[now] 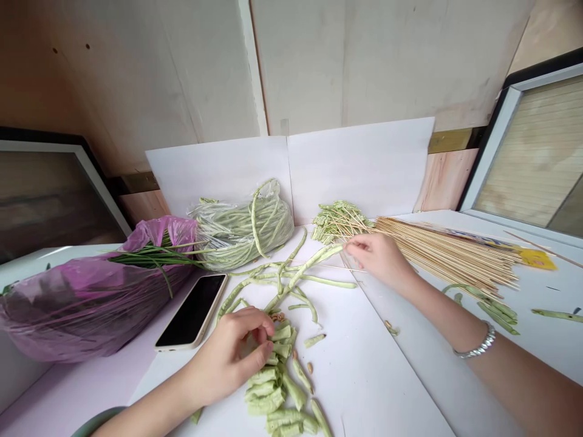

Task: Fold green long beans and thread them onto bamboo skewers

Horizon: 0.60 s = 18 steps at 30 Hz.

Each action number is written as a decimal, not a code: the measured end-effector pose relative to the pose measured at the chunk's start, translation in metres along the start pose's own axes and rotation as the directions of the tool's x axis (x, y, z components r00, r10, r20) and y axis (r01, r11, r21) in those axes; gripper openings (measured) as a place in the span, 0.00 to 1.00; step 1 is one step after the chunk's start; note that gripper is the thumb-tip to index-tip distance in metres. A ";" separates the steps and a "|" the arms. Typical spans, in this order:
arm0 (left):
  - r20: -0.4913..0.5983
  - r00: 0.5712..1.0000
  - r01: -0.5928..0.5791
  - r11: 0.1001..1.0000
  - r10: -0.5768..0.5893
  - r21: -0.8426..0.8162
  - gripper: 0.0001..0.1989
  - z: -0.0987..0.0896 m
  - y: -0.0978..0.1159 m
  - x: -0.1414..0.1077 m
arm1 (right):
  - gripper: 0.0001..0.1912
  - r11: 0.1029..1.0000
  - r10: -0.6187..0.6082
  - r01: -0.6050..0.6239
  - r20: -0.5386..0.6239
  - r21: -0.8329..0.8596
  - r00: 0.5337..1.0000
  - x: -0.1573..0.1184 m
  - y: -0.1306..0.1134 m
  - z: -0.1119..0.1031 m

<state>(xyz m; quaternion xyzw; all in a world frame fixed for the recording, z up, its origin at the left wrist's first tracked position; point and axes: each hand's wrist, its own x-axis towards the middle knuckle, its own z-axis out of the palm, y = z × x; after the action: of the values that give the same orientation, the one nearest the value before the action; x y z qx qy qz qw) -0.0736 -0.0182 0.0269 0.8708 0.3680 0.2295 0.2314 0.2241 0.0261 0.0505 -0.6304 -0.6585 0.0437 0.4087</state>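
Observation:
My left hand [243,349] is just above a row of folded green bean pieces [266,391]. Its fingers are curled, with a gap between thumb and forefinger, and nothing shows in it. Farther forward, my right hand [376,258] has its fingertips pinched at the end of a long green bean [303,270]. That bean slants back toward my left hand across other loose long beans. A thin skewer lies on the white surface under the right fingers. Behind this hand rests a pile of bean pieces on skewers [339,221].
Many bare bamboo skewers [450,249] lie at the right, near some bean scraps [494,306]. At the left are a phone [191,312], a purple bag [86,303] with green stalks, and a clear bag of long beans [241,227]. White boards [359,161] stand behind.

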 end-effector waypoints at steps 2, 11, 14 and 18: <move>-0.004 1.000 0.019 1.000 -0.019 -0.011 0.07 0.000 0.000 0.000 | 0.14 0.991 0.056 -0.046 -0.086 0.124 0.995 0.004 0.006 -0.006; -0.017 0.999 0.042 0.999 -0.043 -0.027 0.10 0.003 -0.003 0.000 | 0.07 0.866 0.324 -0.011 -0.544 0.500 0.774 0.018 0.014 -0.045; -0.014 0.998 0.058 0.998 -0.058 -0.009 0.11 0.003 -0.003 0.000 | 0.10 0.871 0.273 0.079 -0.610 0.485 0.744 0.012 0.007 -0.051; -0.014 0.998 0.064 0.998 -0.064 0.004 0.12 0.004 -0.004 0.000 | 0.07 0.917 0.076 0.183 -0.605 0.354 0.792 -0.006 -0.015 -0.041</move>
<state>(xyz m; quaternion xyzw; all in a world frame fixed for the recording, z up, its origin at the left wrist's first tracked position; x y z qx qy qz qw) -0.0731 -0.0168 0.0216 0.8575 0.3980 0.2269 0.2340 0.2362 -0.0006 0.0836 -0.4956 -0.4873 -0.0410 0.7178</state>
